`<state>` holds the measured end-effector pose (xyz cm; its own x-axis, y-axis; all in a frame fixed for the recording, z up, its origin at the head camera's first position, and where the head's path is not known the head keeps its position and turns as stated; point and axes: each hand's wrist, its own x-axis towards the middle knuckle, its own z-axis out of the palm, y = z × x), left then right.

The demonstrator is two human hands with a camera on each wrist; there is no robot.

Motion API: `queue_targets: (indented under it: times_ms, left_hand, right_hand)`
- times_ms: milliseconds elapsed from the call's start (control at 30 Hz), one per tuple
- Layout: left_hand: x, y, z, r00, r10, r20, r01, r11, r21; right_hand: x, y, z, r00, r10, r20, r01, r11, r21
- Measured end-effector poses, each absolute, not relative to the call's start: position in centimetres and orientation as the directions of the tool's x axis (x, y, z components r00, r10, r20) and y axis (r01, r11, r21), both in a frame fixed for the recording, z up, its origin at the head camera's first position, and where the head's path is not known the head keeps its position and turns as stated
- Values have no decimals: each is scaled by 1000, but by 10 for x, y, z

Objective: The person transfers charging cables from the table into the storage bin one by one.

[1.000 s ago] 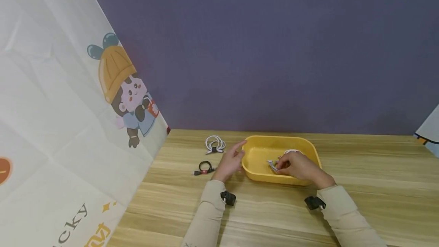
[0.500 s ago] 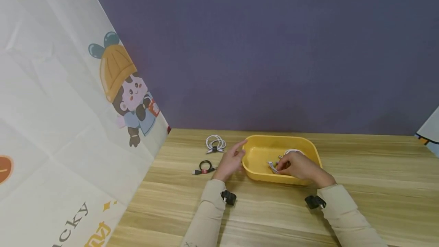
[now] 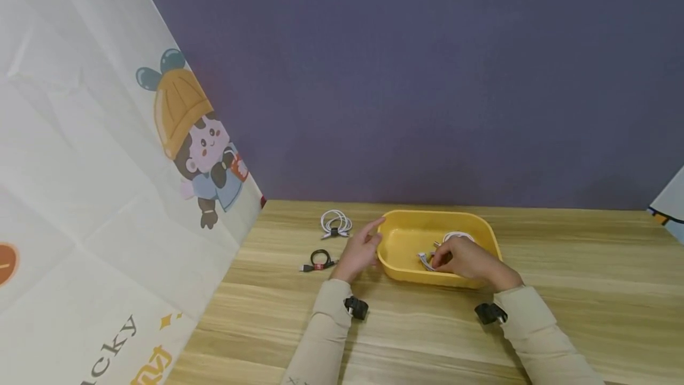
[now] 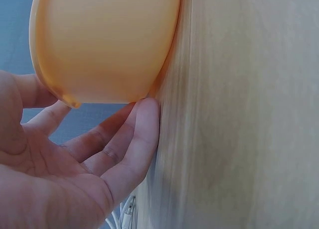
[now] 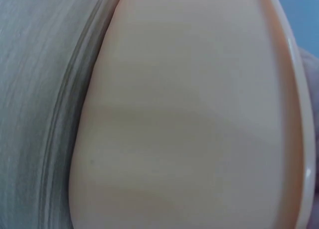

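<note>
A yellow plastic bin (image 3: 398,272) stands on the wooden table. My left hand (image 3: 359,254) holds its left end. In the left wrist view, the thumb of that hand (image 4: 65,159) goes over the bin's rim, and the other fingertips touch the outer wall near the base. Inside the bin, the bent fingers of my right hand (image 3: 470,260) pinch a white cable (image 3: 425,260), partly hidden by the hand. Another white loop of cable (image 3: 458,234) shows behind that hand. The right wrist view is mostly filled by the bin's wall (image 5: 184,114), which hides the fingers.
Left of the bin lie a coiled white cable (image 3: 335,224) with a black tie and a coiled black cable (image 3: 319,260) with a red tie. A dark blue wall panel (image 3: 427,88) rises behind the table, and a printed white sheet (image 3: 96,135) hangs at left.
Hardly anything differs: the right fingers and the pinched cable have shifted very slightly inside the bin. The left hand, the bin and the cables on the table stay in place.
</note>
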<state>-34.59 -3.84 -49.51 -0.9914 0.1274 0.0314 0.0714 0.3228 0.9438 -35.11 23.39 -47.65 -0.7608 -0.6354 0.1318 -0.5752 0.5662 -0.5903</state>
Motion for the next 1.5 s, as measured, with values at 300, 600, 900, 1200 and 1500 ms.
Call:
queue_targets:
  times_ms: [300,600,900,1200,1500]
  left_hand:
    - [-347,-39,-495,-991,133,22,61,299,952]
    - [-348,-39,-495,-992,128,17,54,295,954]
    - [-348,-40,-494,-990,138,15,55,291,955]
    - [-347,-40,-495,-990,138,13,52,283,958]
    - [-346,-38,-493,-990,144,14,55,286,957]
  right_hand:
    - [-351,234,-476,-750,-647,135,-590,563,-578]
    - [-352,234,-476,-785,-606,129,-559,603,-570]
    - [-356,247,-468,-832,-547,95,-480,624,-616]
    - [-362,278,-459,-896,-389,214,-434,668,-605]
    - [-364,312,-463,-917,-195,348,-379,700,-605]
